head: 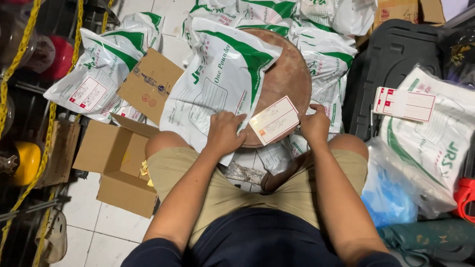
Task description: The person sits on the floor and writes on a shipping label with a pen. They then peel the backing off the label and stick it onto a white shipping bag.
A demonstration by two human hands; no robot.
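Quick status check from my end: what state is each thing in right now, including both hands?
left hand: palm down, pressing the white and green mailer pouch.
right hand: fingers on the edge of the label slip.
mailer pouch: lying flat across the round wooden board, overhanging its left side.
label slip: lying loose on the board, tilted.
cardboard box: open, flaps spread, on the floor.
stack of label slips: resting on a pouch at right.
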